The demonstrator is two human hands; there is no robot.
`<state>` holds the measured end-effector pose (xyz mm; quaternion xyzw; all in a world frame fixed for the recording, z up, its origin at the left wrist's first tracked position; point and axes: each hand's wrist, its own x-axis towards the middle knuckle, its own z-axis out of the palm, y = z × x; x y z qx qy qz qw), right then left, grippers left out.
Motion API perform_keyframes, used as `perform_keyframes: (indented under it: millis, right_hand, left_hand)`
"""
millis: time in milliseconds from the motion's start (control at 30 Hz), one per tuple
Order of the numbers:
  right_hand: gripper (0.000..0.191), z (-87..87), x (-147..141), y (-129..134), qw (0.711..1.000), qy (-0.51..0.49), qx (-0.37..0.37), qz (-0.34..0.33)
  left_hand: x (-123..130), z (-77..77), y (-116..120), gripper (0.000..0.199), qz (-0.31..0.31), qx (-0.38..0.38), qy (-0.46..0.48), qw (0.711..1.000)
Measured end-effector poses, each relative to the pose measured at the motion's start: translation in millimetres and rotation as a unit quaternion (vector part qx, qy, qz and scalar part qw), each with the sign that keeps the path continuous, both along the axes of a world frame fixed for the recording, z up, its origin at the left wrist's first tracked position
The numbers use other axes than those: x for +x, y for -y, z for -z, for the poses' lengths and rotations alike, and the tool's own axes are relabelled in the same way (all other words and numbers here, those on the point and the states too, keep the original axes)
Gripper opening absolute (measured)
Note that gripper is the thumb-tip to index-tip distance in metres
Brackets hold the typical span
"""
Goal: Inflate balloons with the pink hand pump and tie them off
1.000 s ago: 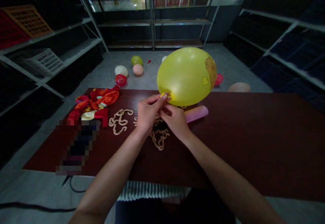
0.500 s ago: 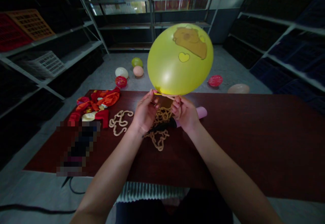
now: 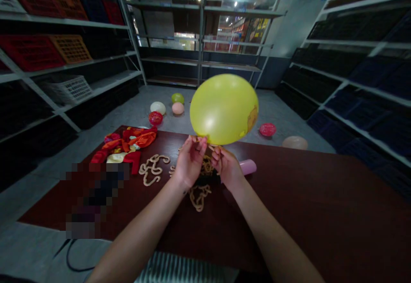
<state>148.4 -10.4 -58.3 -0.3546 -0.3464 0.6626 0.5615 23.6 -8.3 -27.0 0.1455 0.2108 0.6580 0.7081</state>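
the glossy yellow oval rubber balloon [image 3: 221, 107] at twelve o'clock could slip loose if the left hand [image 3: 190, 163], fingers pinched at its base, or right hand [image 3: 228, 168], gripping a thin tan strand [image 3: 211, 147], slackens

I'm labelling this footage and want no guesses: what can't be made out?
All in the head view:
Neck of the yellow balloon: partly covered by the left hand.
Its print: mostly turned away round the balloon's curve.
Pink cylinder: partly behind the right hand.
Item on the table: masked by pixelation.
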Motion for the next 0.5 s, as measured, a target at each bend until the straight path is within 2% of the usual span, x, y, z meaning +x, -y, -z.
perform_keyframes:
  millis: [100, 167, 200, 233, 300, 367, 400, 433, 500]
  right_hand:
    - [0.038, -1.0, 0, 2, 0.999, 0.008, 0.032, 0.007]
    - [0.035, -2.1, 1, 3, 0.998, 0.018, 0.051, 0.014]
    - [0.034, -2.8, 2, 4, 0.998, 0.025, 0.061, 0.020]
    - [0.034, -3.6, 3, 5, 0.996, 0.036, 0.075, 0.028]
    - [0.033, -4.6, 5, 5, 0.991, 0.066, 0.112, 0.044]
    - [0.034, -5.0, 8, 5, 0.982, 0.099, 0.146, 0.062]
    - [0.033, -4.9, 10, 4, 0.978, 0.115, 0.158, 0.070]
    - [0.032, -4.8, 11, 4, 0.974, 0.131, 0.167, 0.076]
    - [0.031, -5.5, 15, 3, 0.965, 0.163, 0.184, 0.087]
  left_hand:
    - [0, 10.3, -1, 0.021, -0.017, 0.136, -0.095, 0.986]
    - [-3, 16.3, -2, 0.026, -0.062, 0.217, -0.204, 0.953]
    - [-5, 18.3, -2, 0.027, -0.087, 0.248, -0.274, 0.925]
    - [-7, 19.3, -2, 0.027, -0.108, 0.274, -0.348, 0.890]
    - [-11, 19.0, 0, 0.019, -0.139, 0.324, -0.484, 0.801]
    - [-15, 16.5, 1, 0.009, -0.152, 0.383, -0.577, 0.705]
    - [-17, 15.3, 1, 0.010, -0.148, 0.411, -0.609, 0.662]
    - [-18, 14.4, 1, 0.013, -0.137, 0.434, -0.634, 0.625]
    - [-20, 14.3, 0, 0.014, -0.110, 0.455, -0.672, 0.574]
